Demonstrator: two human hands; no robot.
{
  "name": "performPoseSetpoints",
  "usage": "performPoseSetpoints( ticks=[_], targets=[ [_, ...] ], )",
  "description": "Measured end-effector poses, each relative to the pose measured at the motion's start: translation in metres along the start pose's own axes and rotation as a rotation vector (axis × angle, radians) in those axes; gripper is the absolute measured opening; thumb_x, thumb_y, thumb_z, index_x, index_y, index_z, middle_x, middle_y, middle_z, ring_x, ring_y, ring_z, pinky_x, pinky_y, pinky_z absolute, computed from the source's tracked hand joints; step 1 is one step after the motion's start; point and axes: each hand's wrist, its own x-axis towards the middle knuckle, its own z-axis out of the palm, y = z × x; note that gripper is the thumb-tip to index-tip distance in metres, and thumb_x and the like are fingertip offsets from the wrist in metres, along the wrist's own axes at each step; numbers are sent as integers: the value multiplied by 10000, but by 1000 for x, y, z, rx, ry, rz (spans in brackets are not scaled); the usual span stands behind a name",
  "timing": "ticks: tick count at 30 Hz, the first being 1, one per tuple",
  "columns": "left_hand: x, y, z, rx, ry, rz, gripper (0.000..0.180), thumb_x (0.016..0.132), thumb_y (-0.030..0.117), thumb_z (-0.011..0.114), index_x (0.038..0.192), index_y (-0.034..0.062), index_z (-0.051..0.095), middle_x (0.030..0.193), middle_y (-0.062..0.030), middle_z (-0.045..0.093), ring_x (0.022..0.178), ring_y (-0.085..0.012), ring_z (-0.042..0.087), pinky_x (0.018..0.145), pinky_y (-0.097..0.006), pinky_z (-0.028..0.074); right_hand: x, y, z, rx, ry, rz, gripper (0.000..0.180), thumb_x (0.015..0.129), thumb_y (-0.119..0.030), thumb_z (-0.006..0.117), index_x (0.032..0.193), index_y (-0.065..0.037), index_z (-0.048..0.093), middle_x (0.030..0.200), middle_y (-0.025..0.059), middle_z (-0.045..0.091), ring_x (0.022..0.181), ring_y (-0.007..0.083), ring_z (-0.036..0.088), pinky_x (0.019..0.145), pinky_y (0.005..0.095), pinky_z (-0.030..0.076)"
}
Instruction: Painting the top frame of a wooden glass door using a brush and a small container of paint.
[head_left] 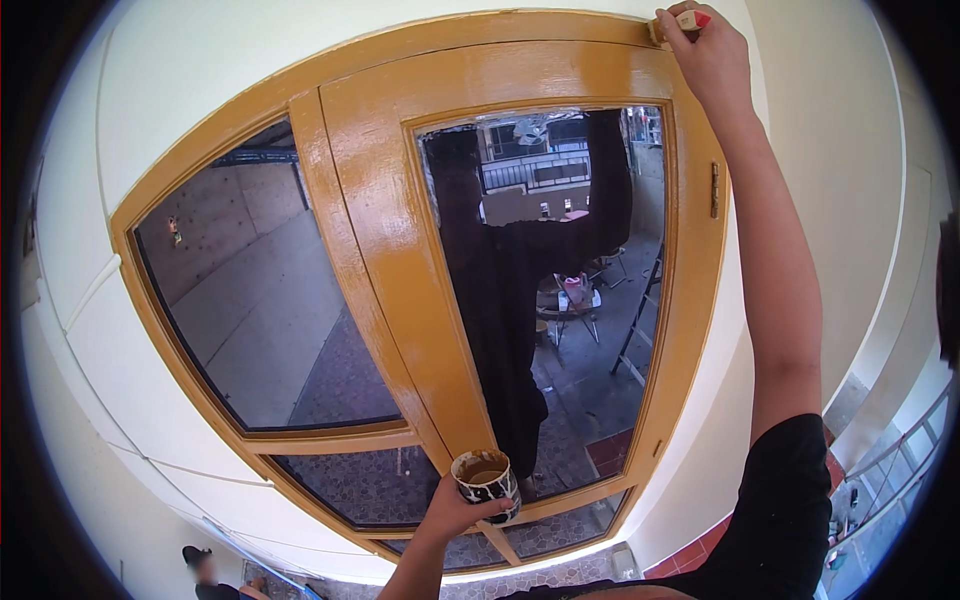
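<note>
Up at the top right corner of the ochre wooden frame (520, 28), my right hand (715, 60) is closed on a paintbrush (690, 20). The brush's bristles meet the frame at that corner. Lower down, my left hand (450, 515) wraps round a paint-splattered cup (498, 490) with brownish-yellow paint inside. The cup is upright, in front of the lower part of the frame. Glossy ochre covers the door's wood (370, 180), which surrounds dark glass (560, 300) full of reflections. A metal hinge (715, 190) sits on the right edge.
Cream wall (130, 370) borders the frame on both sides. A metal ladder (895, 480) stands at the lower right, near red floor tiles (690, 550). At the lower left, another person (208, 580) in a dark cap is low down beside a long blue-white pole (255, 555).
</note>
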Motion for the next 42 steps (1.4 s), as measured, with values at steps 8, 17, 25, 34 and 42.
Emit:
performPoseSetpoints(
  ticks=[8,17,25,34,42],
  targets=[
    [-5,-5,-10,-48,21,-2,713,594,240,870,1166,0,518,1085,-117,610,1041,-213,582,914,-349,458,-3,-82,9,277,-123,50,190,831,-157,639,730,2,621,647,123,625,574,203,604,550,318,475],
    [-11,-12,-24,-58,37,-15,712,596,234,864,1164,-12,513,1080,-125,612,1041,-223,585,907,-355,463,0,-122,20,373,-166,66,186,835,-151,634,749,14,627,640,108,630,574,169,606,542,308,469],
    [-14,-12,-31,-63,61,7,639,612,126,830,1160,3,525,1035,-99,626,977,-185,601,865,-346,479,11,-99,20,722,-145,371,184,873,-147,618,823,30,619,668,88,640,577,143,619,524,263,507],
    [-12,-9,-27,-60,47,-14,682,602,184,850,1162,-9,513,1057,-114,617,1007,-207,595,890,-353,470,9,-72,30,688,-140,329,177,873,-134,624,816,32,610,680,93,638,584,145,625,527,262,513],
    [-8,-4,-20,-70,55,-20,681,604,132,838,1182,2,502,1056,-100,617,993,-184,596,872,-337,479,6,-68,34,858,-197,317,179,870,-137,625,818,33,611,672,93,639,586,145,628,529,259,515]
  ],
)
